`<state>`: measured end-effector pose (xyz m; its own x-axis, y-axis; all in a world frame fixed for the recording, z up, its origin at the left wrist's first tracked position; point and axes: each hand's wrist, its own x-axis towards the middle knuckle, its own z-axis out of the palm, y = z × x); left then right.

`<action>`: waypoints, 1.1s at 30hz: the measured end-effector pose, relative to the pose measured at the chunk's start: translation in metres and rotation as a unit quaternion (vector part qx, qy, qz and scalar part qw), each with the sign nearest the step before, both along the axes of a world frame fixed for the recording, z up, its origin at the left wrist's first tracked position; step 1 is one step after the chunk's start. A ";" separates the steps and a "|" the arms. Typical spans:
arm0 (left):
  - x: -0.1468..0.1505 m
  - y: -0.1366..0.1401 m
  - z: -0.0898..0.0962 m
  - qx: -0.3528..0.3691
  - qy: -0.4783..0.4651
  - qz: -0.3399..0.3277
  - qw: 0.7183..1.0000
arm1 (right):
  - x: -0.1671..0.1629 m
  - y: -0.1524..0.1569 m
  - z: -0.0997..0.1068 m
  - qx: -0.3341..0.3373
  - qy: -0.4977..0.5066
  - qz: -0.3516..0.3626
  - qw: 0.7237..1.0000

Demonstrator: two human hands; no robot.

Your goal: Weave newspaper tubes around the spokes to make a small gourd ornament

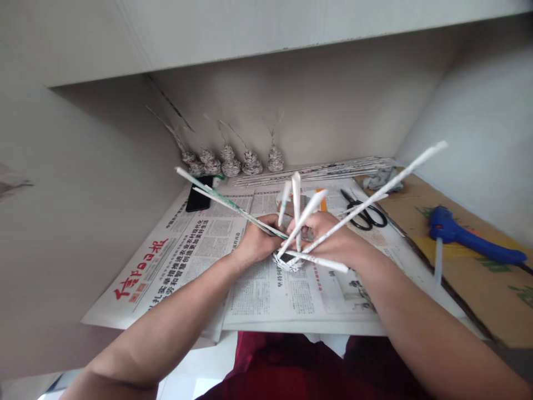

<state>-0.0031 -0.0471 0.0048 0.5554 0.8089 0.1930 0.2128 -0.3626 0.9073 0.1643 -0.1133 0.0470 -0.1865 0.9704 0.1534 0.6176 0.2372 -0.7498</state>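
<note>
Between my two hands is a small woven newspaper piece (288,265), round at the bottom, with several rolled paper tubes (353,214) fanning upward and outward from it. My left hand (260,239) is closed around its left side, the fingertips partly behind the tubes. On the far right side my right hand (327,236) has its fingers bent and pinched at the tubes. One greenish tube (225,204) points to the upper left, and another sticks out low to the right. The piece is held just above the newspaper sheet (266,300).
Several woven gourd shapes (230,161) stand along the back wall, beside a bundle of paper tubes (316,171). A black phone (200,194) lies at left, scissors (366,214) at right. A blue glue gun (470,236) rests on cardboard (466,300). A panel (270,33) overhangs above.
</note>
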 end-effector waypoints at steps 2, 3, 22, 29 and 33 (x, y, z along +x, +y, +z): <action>0.000 -0.001 0.003 0.001 0.001 -0.007 1.000 | -0.003 -0.002 0.004 -0.020 -0.011 0.002 1.000; 0.000 -0.002 0.004 0.001 -0.001 -0.013 1.000 | -0.004 -0.003 0.006 -0.035 0.004 0.008 0.999; 0.002 -0.003 -0.005 0.006 -0.032 0.053 0.998 | -0.009 0.006 -0.014 0.115 -0.084 -0.151 0.978; 0.003 -0.004 -0.004 0.005 -0.037 0.064 0.997 | -0.005 0.009 -0.021 0.082 -0.125 -0.153 0.977; 0.003 -0.002 -0.005 0.009 -0.051 0.061 0.997 | -0.005 0.009 -0.023 0.071 -0.117 -0.152 0.979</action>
<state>0.0004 -0.0490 -0.0002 0.4291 0.8655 0.2583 0.1627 -0.3553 0.9205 0.1593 -0.1041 0.0239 0.0620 0.9585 0.2782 0.8265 0.1070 -0.5527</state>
